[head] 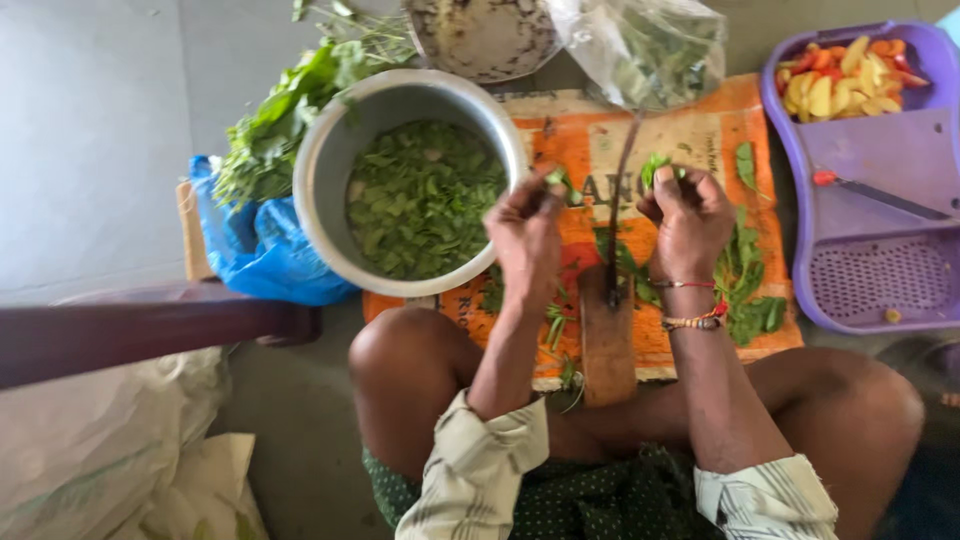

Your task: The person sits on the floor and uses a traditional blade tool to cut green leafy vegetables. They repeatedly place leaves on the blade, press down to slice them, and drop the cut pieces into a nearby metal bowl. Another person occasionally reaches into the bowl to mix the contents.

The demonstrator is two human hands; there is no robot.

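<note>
My left hand (525,235) pinches a small green leaf piece (560,180) beside the rim of a metal pot (320,170) filled with plucked green leaves (425,200). My right hand (690,220) grips a sprig of greens (658,168) just right of a curved upright blade (620,200) fixed on a wooden base (607,345). Both hands hover over an orange printed sack (590,130) spread on the floor, with loose leaves (745,285) lying on it.
A bunch of leafy stems (280,110) rests on a blue bag (255,245) at the left. A purple tray (870,270) with cut vegetables (845,80) and a knife (880,195) sits right. A clear plastic bag (645,45) and a plate (485,35) lie behind.
</note>
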